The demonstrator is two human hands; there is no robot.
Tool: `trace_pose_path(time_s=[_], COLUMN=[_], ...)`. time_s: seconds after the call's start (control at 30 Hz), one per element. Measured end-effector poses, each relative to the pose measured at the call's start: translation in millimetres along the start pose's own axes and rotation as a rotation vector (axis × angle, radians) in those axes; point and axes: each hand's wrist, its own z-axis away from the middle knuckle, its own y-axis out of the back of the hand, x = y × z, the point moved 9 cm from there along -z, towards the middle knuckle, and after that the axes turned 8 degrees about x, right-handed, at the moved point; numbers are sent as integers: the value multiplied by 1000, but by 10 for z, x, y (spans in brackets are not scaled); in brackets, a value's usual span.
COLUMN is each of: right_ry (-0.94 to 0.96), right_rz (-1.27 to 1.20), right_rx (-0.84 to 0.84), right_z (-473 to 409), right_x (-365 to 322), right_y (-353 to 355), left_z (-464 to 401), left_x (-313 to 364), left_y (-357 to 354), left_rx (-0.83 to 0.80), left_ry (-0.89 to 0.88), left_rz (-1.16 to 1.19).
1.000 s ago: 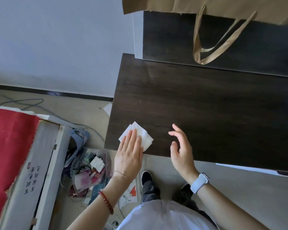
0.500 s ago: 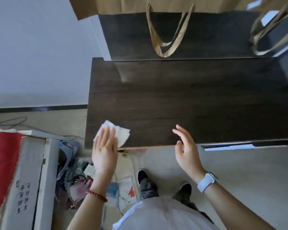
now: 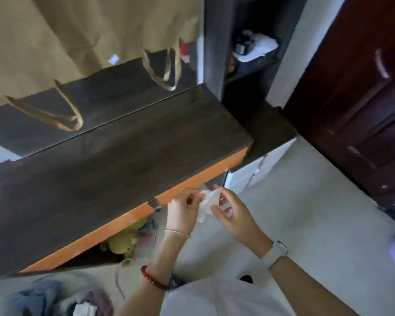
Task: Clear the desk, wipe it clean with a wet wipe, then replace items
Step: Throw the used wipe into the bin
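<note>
I hold the wet wipe (image 3: 209, 201) between both hands, left hand (image 3: 183, 210) and right hand (image 3: 234, 213) pinching it just off the front edge of the bare table (image 3: 114, 169). It looks limp, light and damp; I'd grip its corners to refold.

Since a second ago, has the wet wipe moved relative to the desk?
Yes. The wipe has left the desk top, where the left hand pressed it flat, and is now held off its front edge between both hands, the right hand included.
</note>
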Motion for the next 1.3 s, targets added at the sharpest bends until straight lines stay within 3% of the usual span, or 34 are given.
trace_pose_path(time_s=[0.1,0.27,0.43,0.63,0.73,0.9,1.07,1.23,1.3], right_ry=[-39,-266,-504,-703,-688,-810,-905,-974,-992], right_rz=[30,-22,-154,-367,-469,-283,-160,-34,23], right_rx=[228,653,1002,1253,1296,1266,1102,1303,1289], right_z=[224,871,1695,2188,2135,2120,2243,2568,2585], right_x=[282,943,1760,2583,2882,3347,3798,4512,4957], right_y=[1021,2586,3716,4838,5452,6419,7146,8032,8382], left_z=[269,893,1452,2219,2451,2544,2772,3073,3146], left_x=[527,1226,1565,2272,2584,3094,3468,3574,3545], left_y=[-865,-2389,-3720,-5216,-5964,-7083,-7974,-8839,-9220], left_rx=[-105,-486,-787,-1281,-1432,-1355,-1289,-1192,-1100], left_ry=[-24,-29,188,190,40,-357,-367,-587,-667], left_rz=[45,125,139,43,-80,-353,-414,-523,-605])
